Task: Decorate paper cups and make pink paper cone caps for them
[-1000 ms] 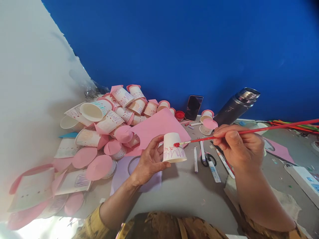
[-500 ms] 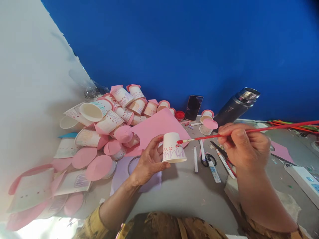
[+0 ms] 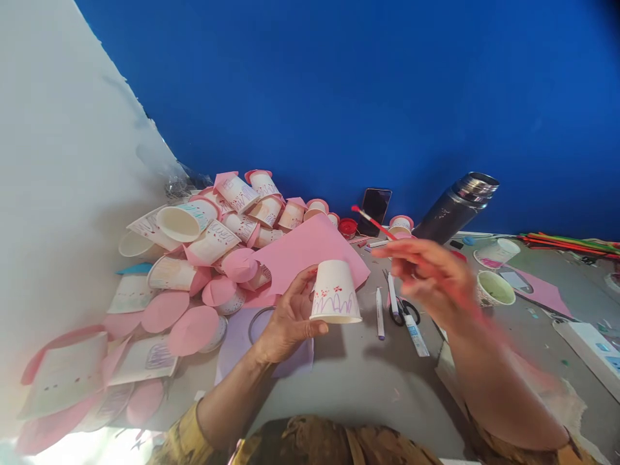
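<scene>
My left hand (image 3: 285, 324) grips an upside-down white paper cup (image 3: 335, 278) from its left side, thumb near the rim. Purple zigzag lines and red dabs mark the cup's side. Blurred by motion, my right hand (image 3: 431, 274) is closed around a red paintbrush (image 3: 380, 226). The brush's red bristles point up and left, apart from the cup, in front of a dark phone (image 3: 376, 205). A small red paint pot (image 3: 347, 227) sits just left of the phone.
A pile of decorated cups with pink paper tops (image 3: 237, 265) fills the left. Pink paper (image 3: 314, 248) lies behind the held cup. Markers (image 3: 380, 313) and scissors (image 3: 411, 312) lie in front of my right hand. A dark flask (image 3: 448, 210) and a power strip (image 3: 593, 352) stand rightward.
My right hand has drawn the brush off the cup, swinging its tip up and back. Cups behind that hand now show at the right. My left hand keeps its grip, the cup turned slightly.
</scene>
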